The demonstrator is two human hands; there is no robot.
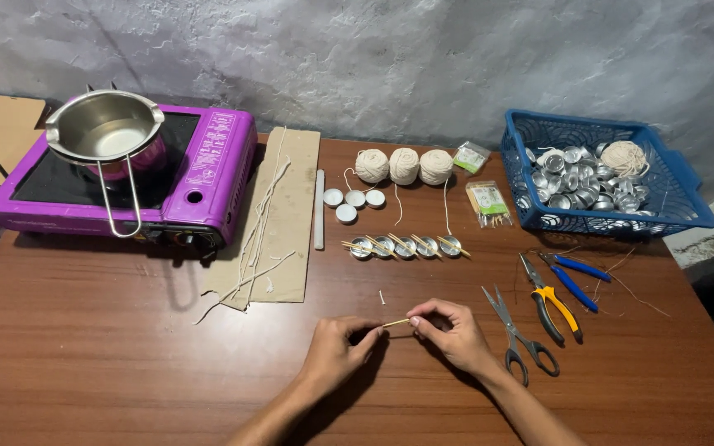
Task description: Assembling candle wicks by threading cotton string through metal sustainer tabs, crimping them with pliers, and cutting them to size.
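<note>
Even light, soft shadows, sharp, edges bowed.

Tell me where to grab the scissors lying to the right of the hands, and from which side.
Take the scissors by the dark finger loops, which lie at the near end toward the table edge, coming from above and from the near side. The blades point away toward the pliers and sit slightly open, so that end is best avoided. The right hand is closest; both hands now pinch a thin stick.

scissors (516,334) right, bare table (126,347) left
</note>
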